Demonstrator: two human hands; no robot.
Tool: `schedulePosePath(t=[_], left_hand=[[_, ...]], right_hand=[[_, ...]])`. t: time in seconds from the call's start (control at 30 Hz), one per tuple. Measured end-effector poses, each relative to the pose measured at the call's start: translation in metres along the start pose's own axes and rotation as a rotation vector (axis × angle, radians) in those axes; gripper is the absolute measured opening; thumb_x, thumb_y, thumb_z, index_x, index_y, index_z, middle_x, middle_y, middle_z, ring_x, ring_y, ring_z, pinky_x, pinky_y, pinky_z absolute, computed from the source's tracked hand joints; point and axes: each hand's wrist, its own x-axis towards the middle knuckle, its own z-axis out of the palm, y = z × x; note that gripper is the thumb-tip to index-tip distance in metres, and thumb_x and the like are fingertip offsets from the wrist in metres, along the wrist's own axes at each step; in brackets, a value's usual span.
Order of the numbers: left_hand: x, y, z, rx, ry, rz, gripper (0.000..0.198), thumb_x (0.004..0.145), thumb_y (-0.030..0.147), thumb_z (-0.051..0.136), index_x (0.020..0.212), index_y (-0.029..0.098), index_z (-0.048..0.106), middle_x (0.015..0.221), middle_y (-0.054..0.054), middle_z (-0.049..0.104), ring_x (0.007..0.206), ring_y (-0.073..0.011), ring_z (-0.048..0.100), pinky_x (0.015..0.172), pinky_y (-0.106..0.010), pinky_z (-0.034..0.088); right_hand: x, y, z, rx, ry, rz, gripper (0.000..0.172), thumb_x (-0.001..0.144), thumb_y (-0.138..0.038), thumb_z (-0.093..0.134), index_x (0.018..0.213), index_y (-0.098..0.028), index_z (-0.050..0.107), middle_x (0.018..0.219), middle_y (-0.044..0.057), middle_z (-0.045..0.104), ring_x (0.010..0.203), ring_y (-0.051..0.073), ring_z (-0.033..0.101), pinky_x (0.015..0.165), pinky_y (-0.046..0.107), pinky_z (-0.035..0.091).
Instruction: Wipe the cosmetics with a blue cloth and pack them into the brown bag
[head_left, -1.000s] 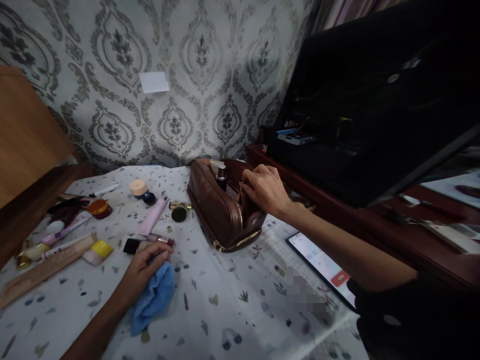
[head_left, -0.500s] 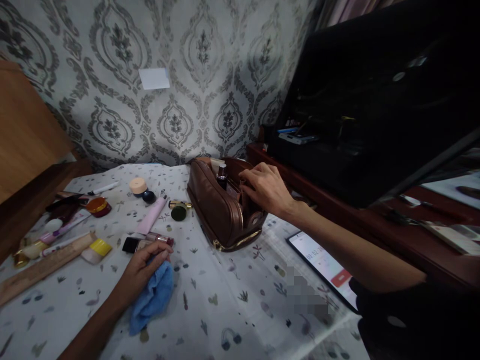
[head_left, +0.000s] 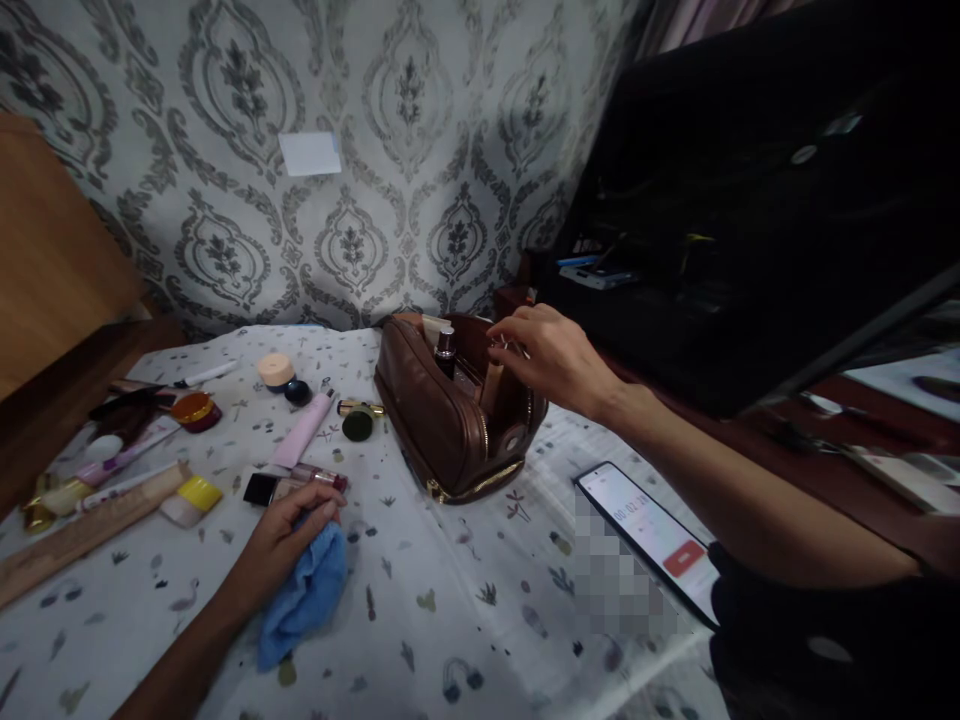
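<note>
The head view looks down on a worktop (head_left: 450,600) covered with a pale printed cloth, against a wall with grey patterned paper.

The right hand (head_left: 551,355) is above the open brown pouch (head_left: 450,425), which stands near the middle of the worktop. Its fingertips (head_left: 504,338) are pinched together on the top of a beige tube (head_left: 491,385). The tube stands almost upright, and its lower part is inside the pouch. A dark bottle (head_left: 445,350) also stands in the pouch, just beside the tube on the side of the wall.

The left hand (head_left: 289,530) lies low on the worktop, on a bunched blue cloth (head_left: 304,595). The fingers are half curled and they press on the cloth, but I cannot tell if they really grip it. Just beyond the fingertips lies a small cosmetic stick with a black end (head_left: 281,487).

More things are spread to the left of the pouch:
- a pink tube (head_left: 304,432)
- a dark green round lid (head_left: 358,427), touching or almost touching a gold lipstick (head_left: 358,408)
- a peach round jar (head_left: 275,369)
- an orange-red jar (head_left: 193,410)
- a small piece with a yellow cap (head_left: 195,497)
- a long wooden strip (head_left: 82,530)

Under the right forearm a phone (head_left: 652,535) lies flat with its screen lit.
</note>
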Motion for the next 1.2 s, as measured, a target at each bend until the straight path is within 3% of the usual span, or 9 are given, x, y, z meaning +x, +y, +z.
schedulePosePath(t=[0.17,0.27,0.43,0.67,0.77,0.93,1.2], left_hand=[[-0.001,-0.001,-0.001,0.012,0.001,-0.009,0.031,0.089,0.048,0.055,0.089,0.021,0.07,0.075,-0.002,0.064,0.072,-0.0178,0.059,0.068,-0.027,0.048],[-0.001,0.001,-0.001,0.027,0.001,-0.003,0.031,0.09,0.047,0.055,0.089,0.02,0.07,0.076,-0.002,0.064,0.074,-0.0183,0.059,0.07,-0.027,0.048],[-0.001,0.004,-0.001,0.041,-0.004,0.026,0.031,0.09,0.047,0.054,0.087,0.021,0.07,0.077,-0.003,0.065,0.074,-0.0189,0.06,0.071,-0.028,0.049],[-0.001,0.001,-0.002,0.044,-0.013,-0.009,0.03,0.089,0.048,0.055,0.09,0.021,0.07,0.077,-0.002,0.065,0.073,-0.0185,0.06,0.069,-0.028,0.048],[0.0,0.001,-0.002,0.06,-0.001,-0.009,0.03,0.089,0.047,0.055,0.09,0.021,0.071,0.077,-0.003,0.066,0.074,-0.0192,0.061,0.072,-0.028,0.049],[0.0,0.004,-0.001,0.08,0.017,0.001,0.031,0.087,0.049,0.056,0.088,0.021,0.072,0.076,-0.003,0.067,0.073,-0.0196,0.06,0.074,-0.03,0.049],[0.0,0.004,-0.002,0.106,0.032,0.013,0.03,0.086,0.049,0.057,0.087,0.023,0.072,0.075,-0.002,0.067,0.071,-0.0194,0.059,0.075,-0.03,0.049]], right_hand=[[0.002,-0.009,-0.011,0.191,0.05,0.068,0.013,0.084,-0.024,0.06,0.09,-0.015,0.069,0.086,0.007,0.066,0.073,0.018,0.058,0.067,0.028,0.044],[0.002,-0.012,-0.01,0.233,0.009,0.096,0.01,0.081,-0.024,0.061,0.085,-0.016,0.067,0.083,0.005,0.066,0.072,0.016,0.059,0.067,0.026,0.044],[0.004,-0.011,-0.005,0.159,-0.288,0.035,0.003,0.077,-0.015,0.062,0.078,-0.018,0.063,0.082,0.002,0.066,0.072,0.015,0.059,0.064,0.024,0.041],[0.003,-0.033,-0.004,-0.12,-0.689,-0.175,0.027,0.077,-0.001,0.057,0.095,-0.017,0.069,0.103,0.01,0.069,0.089,0.021,0.067,0.064,0.028,0.04],[0.006,-0.037,-0.003,-0.216,-0.783,-0.211,0.029,0.075,0.003,0.055,0.093,-0.013,0.071,0.105,0.014,0.071,0.097,0.026,0.067,0.068,0.03,0.042],[0.008,-0.024,-0.01,-0.111,-0.669,-0.228,0.03,0.074,0.003,0.054,0.091,-0.016,0.07,0.099,0.009,0.07,0.093,0.022,0.066,0.074,0.028,0.043],[0.004,-0.017,-0.011,0.107,-0.409,0.046,0.027,0.076,-0.002,0.054,0.092,-0.019,0.068,0.093,0.003,0.072,0.085,0.017,0.064,0.073,0.024,0.043]])
